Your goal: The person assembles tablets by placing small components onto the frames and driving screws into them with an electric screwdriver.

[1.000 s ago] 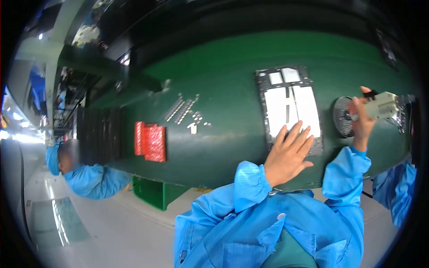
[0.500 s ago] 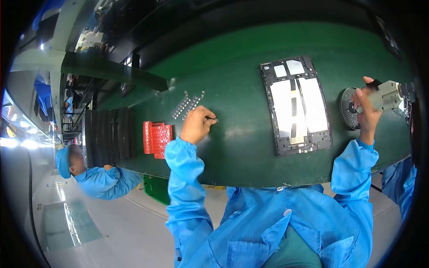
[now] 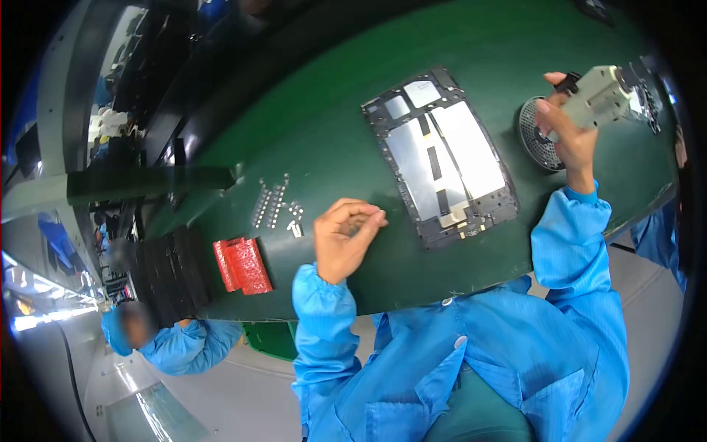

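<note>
My left hand [image 3: 345, 237] is raised over the green table, left of an opened tablet [image 3: 442, 158] with two silvery battery panels. Its thumb and fingertips are pinched together; anything between them is too small to make out. My right hand [image 3: 574, 140] grips a pale grey electric screwdriver [image 3: 602, 96] with a black trigger part. Just beside that hand lies a round perforated tray [image 3: 532, 140], partly hidden by it. Rows of small metal parts [image 3: 269, 205] lie beyond my left hand, with a few loose ones closer.
A red bubble-wrap bag [image 3: 243, 266] lies at the left of the green table [image 3: 324, 155]. Behind it stands a row of black slabs [image 3: 171, 272]. A post and beam [image 3: 147, 186] rise at the far left. Another person in blue [image 3: 180, 346] sits at the left edge.
The view has turned, so the tablet appears further left and more tilted. My left hand has moved away from the small metal parts towards the tablet. My right hand still holds the screwdriver.
</note>
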A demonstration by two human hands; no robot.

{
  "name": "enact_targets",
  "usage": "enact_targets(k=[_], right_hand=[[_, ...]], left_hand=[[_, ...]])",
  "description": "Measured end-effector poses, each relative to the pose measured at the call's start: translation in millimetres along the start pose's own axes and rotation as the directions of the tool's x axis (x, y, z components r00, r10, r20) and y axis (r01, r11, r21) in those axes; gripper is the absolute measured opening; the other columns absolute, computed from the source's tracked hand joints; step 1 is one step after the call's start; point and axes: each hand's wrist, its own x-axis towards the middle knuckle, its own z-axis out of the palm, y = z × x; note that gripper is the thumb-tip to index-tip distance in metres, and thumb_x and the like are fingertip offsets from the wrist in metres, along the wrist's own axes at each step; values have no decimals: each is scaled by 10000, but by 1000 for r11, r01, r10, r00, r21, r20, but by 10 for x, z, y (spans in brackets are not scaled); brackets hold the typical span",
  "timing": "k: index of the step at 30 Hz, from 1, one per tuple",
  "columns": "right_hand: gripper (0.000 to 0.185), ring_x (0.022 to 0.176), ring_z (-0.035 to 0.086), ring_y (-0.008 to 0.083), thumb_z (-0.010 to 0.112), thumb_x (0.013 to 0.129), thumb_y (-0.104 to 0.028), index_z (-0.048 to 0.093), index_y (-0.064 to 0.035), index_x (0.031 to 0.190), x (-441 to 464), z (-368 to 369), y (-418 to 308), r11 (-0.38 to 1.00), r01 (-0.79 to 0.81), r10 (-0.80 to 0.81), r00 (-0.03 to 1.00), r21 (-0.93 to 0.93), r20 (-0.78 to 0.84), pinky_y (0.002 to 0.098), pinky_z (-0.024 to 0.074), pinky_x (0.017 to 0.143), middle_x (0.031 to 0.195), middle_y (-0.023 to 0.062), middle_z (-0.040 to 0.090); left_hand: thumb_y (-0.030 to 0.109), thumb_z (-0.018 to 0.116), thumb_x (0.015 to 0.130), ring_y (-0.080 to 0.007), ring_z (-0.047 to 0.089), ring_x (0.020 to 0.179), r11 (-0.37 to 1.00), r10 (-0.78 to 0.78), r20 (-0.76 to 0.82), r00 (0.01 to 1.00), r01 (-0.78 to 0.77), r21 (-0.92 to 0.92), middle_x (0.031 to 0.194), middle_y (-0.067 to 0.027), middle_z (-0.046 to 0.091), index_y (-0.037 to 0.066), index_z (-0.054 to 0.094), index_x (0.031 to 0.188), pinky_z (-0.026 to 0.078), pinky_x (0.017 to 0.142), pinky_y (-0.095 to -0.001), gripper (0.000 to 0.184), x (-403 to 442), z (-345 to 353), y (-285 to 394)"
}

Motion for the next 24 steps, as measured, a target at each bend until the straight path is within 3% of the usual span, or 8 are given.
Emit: enact_targets(k=[1, 2, 5, 9, 15, 18, 21, 24], right_hand=[[367, 503, 498, 94, 668, 765, 14, 530, 63, 1102, 9, -12, -2, 1000, 4, -4, 1000, -2, 8, 228, 388, 453, 617, 24, 536], [364, 501, 497, 94, 669, 763, 13, 533, 61, 1097, 15, -16, -2, 1000, 8, -8, 1000, 0, 17, 228, 386, 449, 614, 23, 535], [355, 498, 493, 88, 674, 756, 14, 540, 53, 1082, 12, 8, -11, 1000, 25, -25, 999, 4, 20, 223, 378, 437, 601, 20, 528], [352, 498, 489, 84, 673, 756, 18, 542, 50, 1081, 9, 22, -30, 999, 38, -38, 999, 3, 17, 222, 375, 437, 597, 18, 526], [352, 495, 486, 82, 669, 756, 29, 542, 50, 1083, 20, 9, -16, 998, 59, -60, 997, 6, 43, 221, 375, 436, 588, 15, 523], [352, 495, 488, 83, 665, 755, 33, 540, 53, 1084, 22, 4, -16, 998, 60, -60, 997, 12, 45, 221, 379, 437, 589, 16, 524], [351, 494, 491, 86, 662, 755, 37, 538, 59, 1082, 23, 1, -12, 999, 50, -51, 998, 18, 40, 222, 387, 440, 592, 20, 526], [352, 493, 493, 92, 657, 755, 40, 534, 65, 1084, 6, 22, -20, 999, 46, -47, 998, 26, 34, 229, 399, 450, 596, 24, 527]], left_hand=[[-23, 620, 836, -147, 652, 713, 976, -49, -12, 999, 45, -213, 771, -68, 642, -55, 623, 895, 511, 620, -237, 67, -32, 136, -14], [3, 631, 847, -152, 657, 706, 963, -143, 22, 989, 144, -227, 798, -83, 661, -38, 626, 918, 507, 603, -235, 82, -57, 210, -40], [6, 636, 843, -153, 654, 677, 958, -196, -14, 980, 189, -216, 814, -97, 674, -30, 635, 926, 500, 597, -228, 91, -74, 399, -97], [-13, 671, 808, -114, 617, 689, 971, -97, -74, 993, 78, -224, 848, -79, 643, -43, 650, 906, 483, 572, -212, 104, -95, 486, -294], [-15, 689, 791, -91, 604, 705, 994, -112, -45, 993, 111, -21, 885, -59, 617, -43, 653, 898, 465, 538, -191, 116, 3, 418, -288], [-13, 688, 792, -81, 601, 705, 988, -151, -23, 988, 150, -45, 880, -52, 618, -35, 657, 889, 458, 528, -183, 105, 22, 411, -250], [0, 703, 777, -97, 606, 697, 971, -237, -97, 967, 238, 6, 861, -59, 621, -36, 657, 890, 462, 529, -204, 127, -7, 471, -241], [20, 716, 757, -145, 617, 685, 920, 82, -66, 994, -50, 389, 880, -98, 616, -35, 659, 946, 472, 539, -241, 205, -102, 498, -150]])
